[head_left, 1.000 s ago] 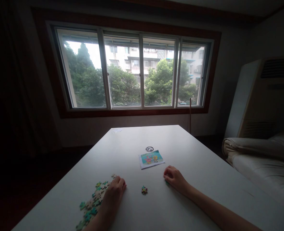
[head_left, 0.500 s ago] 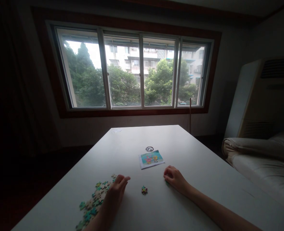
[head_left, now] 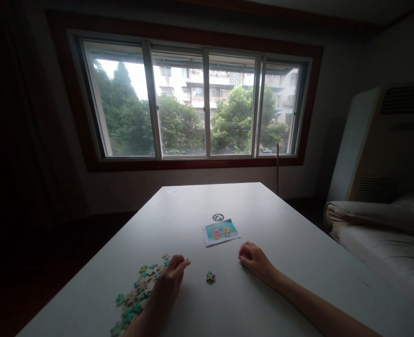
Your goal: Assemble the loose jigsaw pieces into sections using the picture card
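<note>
loose multicoloured cardboard puzzle pieces are being sorted at 7 o'clock on the white table. one piece looks pinched in the left hand; joining it to the small assembled cluster at 6 o'clock would call for careful alignment. a green piece is being covered by the curled right hand.

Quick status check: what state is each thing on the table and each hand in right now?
Left hand: fingertips pinched, contents unclear.
Right hand: curled on a greenish piece, grip unclear.
Loose puzzle pieces: scattered heap, unassembled.
Small joined cluster: alone between the hands.
Reference picture: flat, face up.
Table: white.
</note>
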`<state>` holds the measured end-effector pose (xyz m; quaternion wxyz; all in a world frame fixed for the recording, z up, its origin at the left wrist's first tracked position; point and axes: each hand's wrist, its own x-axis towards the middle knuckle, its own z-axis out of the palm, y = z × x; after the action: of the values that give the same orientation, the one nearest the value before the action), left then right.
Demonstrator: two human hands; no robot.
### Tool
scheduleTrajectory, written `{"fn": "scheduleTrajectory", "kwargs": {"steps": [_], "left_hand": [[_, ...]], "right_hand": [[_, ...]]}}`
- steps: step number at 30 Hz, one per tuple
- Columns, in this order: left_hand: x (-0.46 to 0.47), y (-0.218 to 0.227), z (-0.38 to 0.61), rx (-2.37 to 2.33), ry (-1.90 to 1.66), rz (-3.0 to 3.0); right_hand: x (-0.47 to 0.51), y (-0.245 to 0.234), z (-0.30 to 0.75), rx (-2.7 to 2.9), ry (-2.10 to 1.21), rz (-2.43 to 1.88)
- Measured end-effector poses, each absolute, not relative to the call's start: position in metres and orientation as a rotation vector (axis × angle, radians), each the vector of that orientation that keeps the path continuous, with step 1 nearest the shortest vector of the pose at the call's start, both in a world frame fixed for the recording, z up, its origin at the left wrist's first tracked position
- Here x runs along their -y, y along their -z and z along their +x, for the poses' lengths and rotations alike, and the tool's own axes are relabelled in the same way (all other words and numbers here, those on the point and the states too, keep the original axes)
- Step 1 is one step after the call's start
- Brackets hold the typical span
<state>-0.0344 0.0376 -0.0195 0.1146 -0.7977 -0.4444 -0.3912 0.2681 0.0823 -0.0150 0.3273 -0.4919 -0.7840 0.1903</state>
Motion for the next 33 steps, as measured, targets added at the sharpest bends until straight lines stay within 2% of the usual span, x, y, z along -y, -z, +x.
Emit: {"fn": "scheduleTrajectory", "kwargs": {"steps": [15, 33], "left_hand": [[-0.036, 0.018, -0.033, 1.142, 1.222, -2.278], [-0.028, 0.006, -0.029, 1.138, 1.058, -2.234]], "right_hand": [[-0.082, 0.016, 0.268, 2.05, -0.486, -1.274], [-0.082, 0.015, 0.267, 2.053, -0.488, -1.278]]}}
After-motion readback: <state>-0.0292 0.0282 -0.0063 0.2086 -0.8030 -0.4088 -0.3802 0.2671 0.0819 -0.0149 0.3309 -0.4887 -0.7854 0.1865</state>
